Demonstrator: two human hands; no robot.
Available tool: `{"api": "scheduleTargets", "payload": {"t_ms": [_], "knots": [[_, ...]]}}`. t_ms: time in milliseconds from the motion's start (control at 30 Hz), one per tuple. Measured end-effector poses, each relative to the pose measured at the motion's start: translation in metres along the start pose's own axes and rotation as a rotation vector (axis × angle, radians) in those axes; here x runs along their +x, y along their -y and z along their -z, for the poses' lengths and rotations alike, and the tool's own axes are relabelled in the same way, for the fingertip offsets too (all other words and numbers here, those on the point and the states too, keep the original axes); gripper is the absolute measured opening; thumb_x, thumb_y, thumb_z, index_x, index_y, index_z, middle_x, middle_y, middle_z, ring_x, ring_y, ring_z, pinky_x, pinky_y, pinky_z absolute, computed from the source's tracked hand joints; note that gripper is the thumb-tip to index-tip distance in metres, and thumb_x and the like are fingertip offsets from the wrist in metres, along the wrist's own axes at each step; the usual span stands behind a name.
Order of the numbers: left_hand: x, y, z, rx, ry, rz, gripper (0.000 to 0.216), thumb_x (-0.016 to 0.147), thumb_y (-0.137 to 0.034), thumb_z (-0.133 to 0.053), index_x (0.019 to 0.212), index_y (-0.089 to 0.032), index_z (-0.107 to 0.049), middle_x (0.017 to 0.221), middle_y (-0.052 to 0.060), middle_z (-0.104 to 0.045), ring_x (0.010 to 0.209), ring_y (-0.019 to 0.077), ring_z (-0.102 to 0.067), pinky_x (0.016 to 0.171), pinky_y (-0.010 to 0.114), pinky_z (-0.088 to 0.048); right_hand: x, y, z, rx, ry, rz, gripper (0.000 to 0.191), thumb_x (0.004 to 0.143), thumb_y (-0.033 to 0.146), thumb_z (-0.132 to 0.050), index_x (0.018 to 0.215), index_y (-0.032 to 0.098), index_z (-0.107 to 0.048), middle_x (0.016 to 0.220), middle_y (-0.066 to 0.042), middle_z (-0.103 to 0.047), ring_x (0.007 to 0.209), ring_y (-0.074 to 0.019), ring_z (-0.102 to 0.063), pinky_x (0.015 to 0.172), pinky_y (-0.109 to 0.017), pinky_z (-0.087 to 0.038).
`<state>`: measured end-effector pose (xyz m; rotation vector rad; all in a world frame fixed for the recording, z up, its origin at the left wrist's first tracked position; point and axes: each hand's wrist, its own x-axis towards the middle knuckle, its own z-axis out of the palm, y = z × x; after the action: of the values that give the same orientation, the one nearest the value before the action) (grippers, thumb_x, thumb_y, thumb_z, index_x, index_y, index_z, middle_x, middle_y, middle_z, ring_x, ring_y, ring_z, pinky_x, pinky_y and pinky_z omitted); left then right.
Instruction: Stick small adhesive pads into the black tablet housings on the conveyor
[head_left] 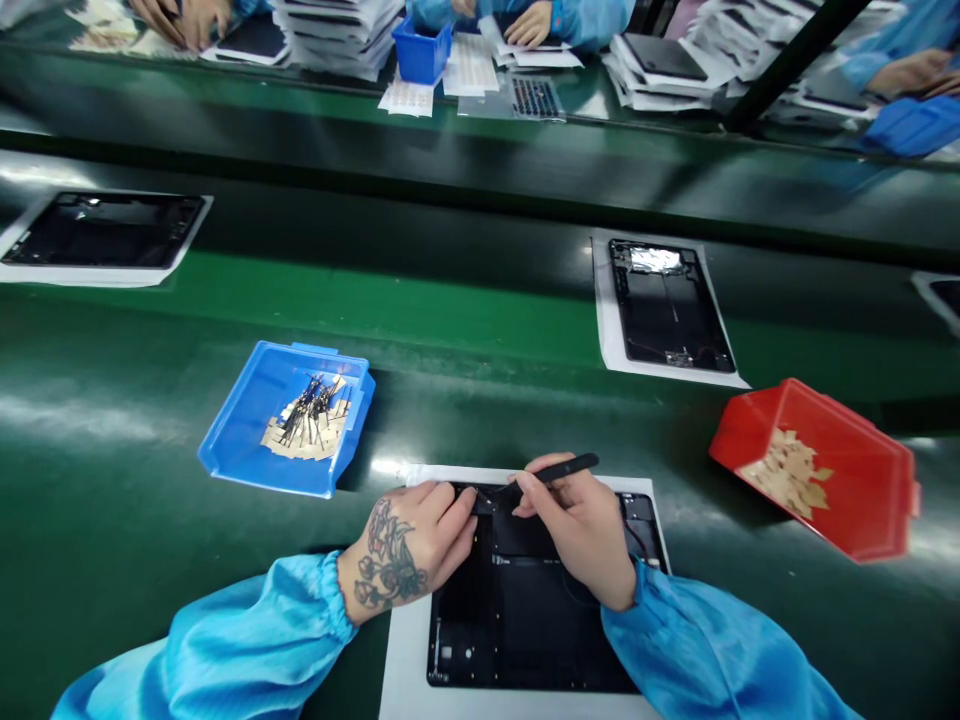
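Observation:
A black tablet housing (540, 640), its inside facing up, lies on a sheet of white paper (409, 660) in front of me. My right hand (574, 525) grips black tweezers (566, 468), their thin tips pointing left towards the housing's top edge. Close to those tips, my left hand (416, 545) has its thumb and fingers drawn together at the upper left of the housing. Whatever small part may be between those fingertips is hidden. A thin dark cable (634, 535) runs beside my right wrist.
Left of the housing stands a blue bin (240, 440) with black wires and pale tabs; at right, a tilted red bin (862, 480) holds beige pieces. More tablet housings (671, 310) (112, 230) lie on paper farther back. Beyond, co-workers' hands (529, 25) work near paper stacks (337, 35).

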<state>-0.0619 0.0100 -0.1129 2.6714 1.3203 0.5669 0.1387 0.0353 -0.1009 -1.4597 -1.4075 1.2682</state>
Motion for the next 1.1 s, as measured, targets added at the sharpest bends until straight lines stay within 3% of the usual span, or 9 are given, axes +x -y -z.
{"api": "scheduleTargets", "payload": {"t_ms": [467, 1100], "knots": [[0.0002, 0.0010, 0.0018, -0.017, 0.014, -0.003, 0.025, 0.088, -0.025, -0.050, 0.106, -0.010, -0.060, 0.069, 0.003, -0.055, 0.061, 0.0175, -0.056, 0.049, 0.030, -0.047, 0.0008, -0.0007, 0.0031, -0.043, -0.035, -0.022, 0.019, 0.086, 0.037, -0.064, 0.087, 0.019, -0.059, 0.065, 0.000, -0.062, 0.055, -0.0145, -0.064, 0.052, -0.021, -0.057], [0.0013, 0.0018, 0.0061, -0.025, 0.024, -0.014, 0.027, 0.085, -0.023, -0.055, 0.106, -0.009, -0.062, 0.066, 0.002, -0.052, 0.058, 0.0166, -0.051, 0.047, 0.030, -0.044, -0.0053, -0.0007, 0.0044, -0.396, -0.043, 0.315, 0.003, 0.090, 0.021, -0.059, 0.091, 0.020, -0.061, 0.083, 0.000, -0.066, 0.064, -0.0131, -0.066, 0.061, -0.022, -0.054]]}}
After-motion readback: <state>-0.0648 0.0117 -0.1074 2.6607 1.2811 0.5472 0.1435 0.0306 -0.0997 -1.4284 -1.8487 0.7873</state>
